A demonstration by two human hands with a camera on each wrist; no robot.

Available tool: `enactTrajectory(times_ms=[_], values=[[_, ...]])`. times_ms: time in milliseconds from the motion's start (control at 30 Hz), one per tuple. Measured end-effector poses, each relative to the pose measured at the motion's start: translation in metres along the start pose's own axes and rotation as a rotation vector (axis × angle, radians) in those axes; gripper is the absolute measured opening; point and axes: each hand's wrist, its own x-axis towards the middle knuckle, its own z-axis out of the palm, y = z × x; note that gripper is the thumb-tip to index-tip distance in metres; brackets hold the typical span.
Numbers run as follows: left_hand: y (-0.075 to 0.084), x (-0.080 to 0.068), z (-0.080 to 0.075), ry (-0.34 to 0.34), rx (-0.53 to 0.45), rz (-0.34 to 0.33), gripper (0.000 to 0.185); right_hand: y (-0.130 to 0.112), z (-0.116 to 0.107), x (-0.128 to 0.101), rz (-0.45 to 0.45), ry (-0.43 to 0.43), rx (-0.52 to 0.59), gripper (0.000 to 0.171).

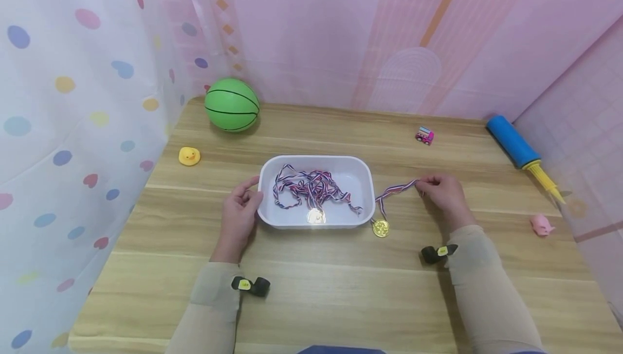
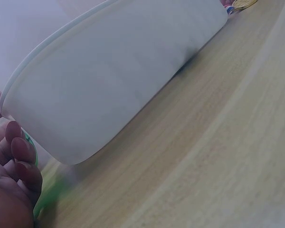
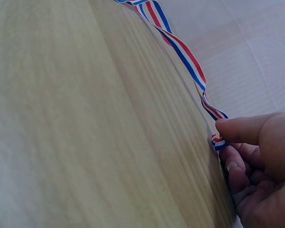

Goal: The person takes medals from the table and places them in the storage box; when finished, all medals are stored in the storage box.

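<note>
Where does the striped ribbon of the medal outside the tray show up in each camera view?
Head: the striped ribbon runs from the right hand toward the white tray, right of centre.
Left wrist: a scrap by the gold medal, top right corner.
Right wrist: crosses from top centre down to the fingertips.
Shared landmark: the wooden table.

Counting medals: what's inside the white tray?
In the tray: tangled ribbons and one gold medal. Any medals under the ribbons are hidden. Another medal lies outside.
</note>
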Motion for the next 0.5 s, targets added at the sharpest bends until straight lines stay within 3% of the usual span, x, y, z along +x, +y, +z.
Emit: enactTrajectory(times_ms=[300,500], values=[[0.0,0.0,-0.002,-0.008,-0.02,0.004,0.034,0.002,0.002,0.0,0.0,0.004,0.082,0.038],[-0.001,0.001,-0.001,-0.007,-0.023,-0.012,0.034,-0.006,0.005,-0.018,-0.034,0.022,0.096,0.036]])
